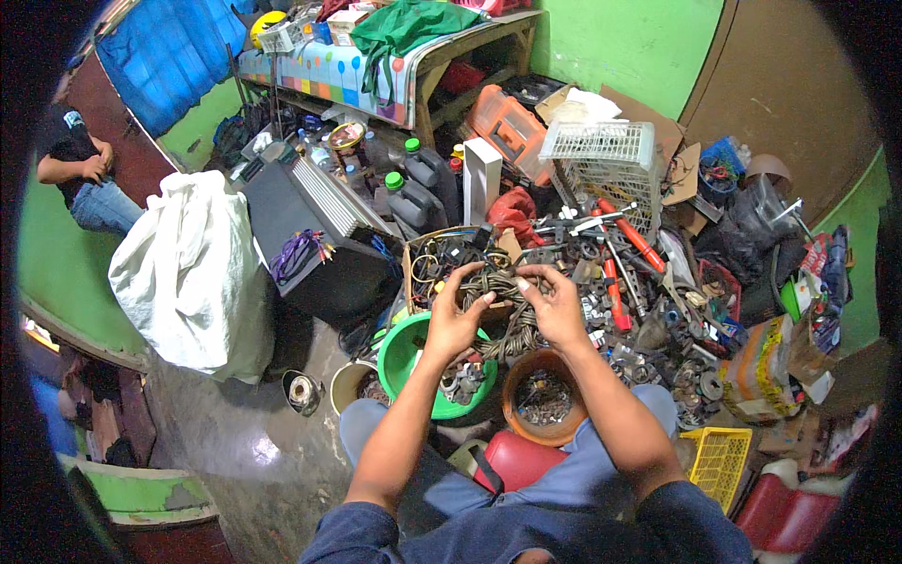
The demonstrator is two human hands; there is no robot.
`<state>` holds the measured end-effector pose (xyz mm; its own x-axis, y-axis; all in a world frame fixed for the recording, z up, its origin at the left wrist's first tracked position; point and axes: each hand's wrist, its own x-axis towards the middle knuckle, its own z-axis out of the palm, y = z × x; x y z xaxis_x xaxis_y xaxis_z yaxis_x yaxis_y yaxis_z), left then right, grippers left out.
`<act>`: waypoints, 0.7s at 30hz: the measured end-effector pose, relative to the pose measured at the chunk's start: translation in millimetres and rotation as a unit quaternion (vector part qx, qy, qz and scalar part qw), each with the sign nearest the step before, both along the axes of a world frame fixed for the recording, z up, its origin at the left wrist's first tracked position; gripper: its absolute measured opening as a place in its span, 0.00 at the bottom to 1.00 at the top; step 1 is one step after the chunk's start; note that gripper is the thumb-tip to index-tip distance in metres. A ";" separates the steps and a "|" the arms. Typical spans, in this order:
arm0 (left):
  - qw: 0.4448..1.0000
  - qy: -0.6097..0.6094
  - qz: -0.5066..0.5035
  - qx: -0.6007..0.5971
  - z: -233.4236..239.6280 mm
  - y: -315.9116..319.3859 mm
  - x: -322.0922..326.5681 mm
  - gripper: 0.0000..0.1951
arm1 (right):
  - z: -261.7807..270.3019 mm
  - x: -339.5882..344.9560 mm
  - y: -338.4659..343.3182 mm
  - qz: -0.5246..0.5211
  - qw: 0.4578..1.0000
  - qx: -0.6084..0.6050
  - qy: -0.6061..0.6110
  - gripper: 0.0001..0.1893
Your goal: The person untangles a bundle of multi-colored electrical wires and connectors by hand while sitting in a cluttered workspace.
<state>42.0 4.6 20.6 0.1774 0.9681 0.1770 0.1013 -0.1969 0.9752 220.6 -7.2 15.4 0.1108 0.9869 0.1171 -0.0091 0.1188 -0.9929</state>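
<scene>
A tangled bundle of brownish cord or cable (518, 326) is held up in front of me between both hands. My left hand (454, 310) grips its left side with thumb and fingers. On the right side, my right hand (557, 304) pinches it between thumb and forefinger. Part of the bundle hangs down near a green plastic basin (394, 349) that holds metal parts. To its right stands a brown round pot (513, 395) with small bits of scrap inside. Behind the bundle, a cardboard box (406, 271) holds wires and black electrical parts.
A heap of metal parts and tools (599, 282) spreads beyond my right hand. Black jugs with green caps (423, 201) stand behind the box. A white sack (190, 282) and a black case (338, 275) stand left. Another person (88, 169) sits far left. A yellow crate (719, 458) lies right.
</scene>
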 end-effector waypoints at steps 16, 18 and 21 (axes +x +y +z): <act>0.979 0.061 0.189 0.056 -33.6 -6.6 -17.0 0.17 | 29.3 11.1 -22.7 0.030 0.991 0.065 0.112 0.08; 0.982 -0.027 0.120 -0.143 -31.6 3.1 -14.8 0.18 | 30.2 13.9 -15.8 0.078 0.996 0.031 -0.010 0.08; 0.942 -0.201 0.068 -0.261 -55.2 8.0 -9.9 0.16 | 13.5 7.5 -14.4 -0.012 0.964 0.097 -0.247 0.10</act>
<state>32.1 12.6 -34.6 0.0659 0.9507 -0.3029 -0.3070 0.3082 0.9004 228.1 -21.6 28.9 0.0160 0.9392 0.3430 0.4641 0.2969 -0.8345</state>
